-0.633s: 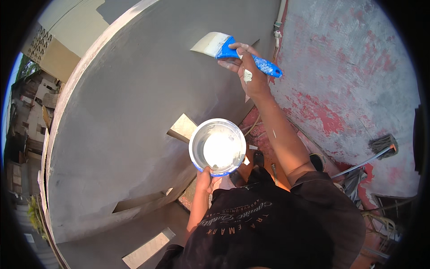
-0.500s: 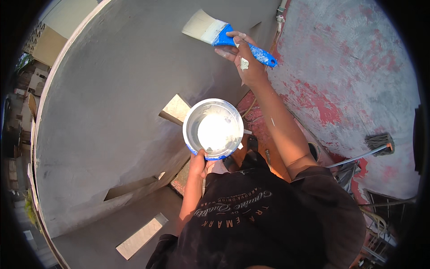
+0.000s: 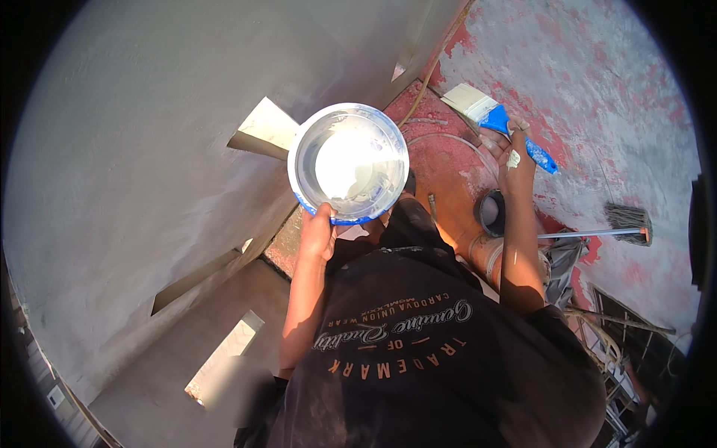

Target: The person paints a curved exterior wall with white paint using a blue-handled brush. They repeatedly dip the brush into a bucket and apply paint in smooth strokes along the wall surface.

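My left hand [image 3: 319,233] grips the near rim of a round tub [image 3: 306,183] with a blue lower edge, thumb over the lip. White paint [image 3: 346,164] glares brightly inside it. Out to the right, my right hand [image 3: 515,149] is closed round the blue handle of a wide paintbrush [image 3: 469,101]. Its pale bristles point up and left, away from the tub. Dried paint marks the back of that hand. The smooth grey wall [image 3: 164,149] stands to the left of the tub, with a slot-like opening [image 3: 265,123] right beside it.
A peeling red and grey wall [image 3: 590,97] rises on the right, with a broom [image 3: 627,224] against it. On the reddish floor [image 3: 441,164] lie a hose [image 3: 432,71] and a dark bucket [image 3: 491,213]. A metal frame and cords [image 3: 609,351] clutter the lower right.
My right hand has brought the paintbrush away from the grey wall, to the right and lower. The tub appears slightly higher and further left as the view has shifted.
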The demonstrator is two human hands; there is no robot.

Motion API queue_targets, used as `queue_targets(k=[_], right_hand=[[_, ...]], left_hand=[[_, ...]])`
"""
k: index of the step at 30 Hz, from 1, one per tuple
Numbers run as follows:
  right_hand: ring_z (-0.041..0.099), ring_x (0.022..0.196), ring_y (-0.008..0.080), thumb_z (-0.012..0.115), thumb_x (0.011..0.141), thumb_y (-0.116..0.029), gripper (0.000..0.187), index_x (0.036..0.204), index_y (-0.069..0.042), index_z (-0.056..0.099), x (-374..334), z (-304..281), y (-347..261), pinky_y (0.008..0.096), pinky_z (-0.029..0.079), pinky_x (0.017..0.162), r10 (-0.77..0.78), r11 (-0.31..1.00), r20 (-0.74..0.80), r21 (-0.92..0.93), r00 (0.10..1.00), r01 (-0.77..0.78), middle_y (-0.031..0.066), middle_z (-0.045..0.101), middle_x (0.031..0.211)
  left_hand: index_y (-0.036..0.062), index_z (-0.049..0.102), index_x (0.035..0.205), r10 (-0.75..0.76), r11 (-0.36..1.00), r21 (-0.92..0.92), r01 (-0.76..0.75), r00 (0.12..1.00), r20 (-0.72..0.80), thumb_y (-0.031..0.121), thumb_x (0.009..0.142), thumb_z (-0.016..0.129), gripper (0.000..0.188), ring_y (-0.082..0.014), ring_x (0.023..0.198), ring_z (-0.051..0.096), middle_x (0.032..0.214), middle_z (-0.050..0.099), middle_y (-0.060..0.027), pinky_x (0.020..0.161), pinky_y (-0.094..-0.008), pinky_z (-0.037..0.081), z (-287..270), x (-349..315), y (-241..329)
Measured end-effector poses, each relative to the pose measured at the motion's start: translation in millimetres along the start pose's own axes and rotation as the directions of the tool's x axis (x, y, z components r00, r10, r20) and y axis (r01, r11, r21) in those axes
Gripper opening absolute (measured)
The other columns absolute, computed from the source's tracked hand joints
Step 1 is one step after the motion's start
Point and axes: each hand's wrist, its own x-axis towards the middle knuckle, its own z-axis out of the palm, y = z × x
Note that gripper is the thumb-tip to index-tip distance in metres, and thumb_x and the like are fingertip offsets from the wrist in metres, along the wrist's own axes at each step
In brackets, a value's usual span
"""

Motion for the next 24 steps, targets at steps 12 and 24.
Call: queue_targets(k=[12, 24], right_hand=[[0.070, 0.091, 0.0170, 0.067, 0.098, -0.012, 0.023, 0.115, 0.002, 0.064, -81, 11, -38, 0.0332, 0.058, 0.077, 0.206, 0.859, 0.236, -0.508, 0.950, -0.060, 0.0126, 0.069, 0.108], [0.068, 0.078, 0.0365, 0.072, 0.089, -0.017, 0.022, 0.105, -0.002, 0.070, 21, 35, 51, 0.0417, 0.053, 0.071, 0.158, 0.577, 0.474, -0.756, 0.866, 0.308, 0.0216, 0.070, 0.083]], left_hand=[[-0.0029, 0.039, 0.141, -0.155, 0.964, 0.232, 0.127, 0.982, 0.106, 0.007, 0.091, 0.045, 0.052, -0.0338, 0.108, 0.066, 0.127, 0.055, -0.0226, 0.085, -0.0439, 0.064, 44, 2, 1], [0.0049, 0.036, 0.143, 0.003, 0.966, 0.254, -0.044, 0.987, 0.159, 0.002, 0.089, 0.045, 0.055, -0.0235, 0.092, 0.065, 0.115, 0.058, -0.0155, 0.073, -0.0371, 0.062, 136, -2, -11]])
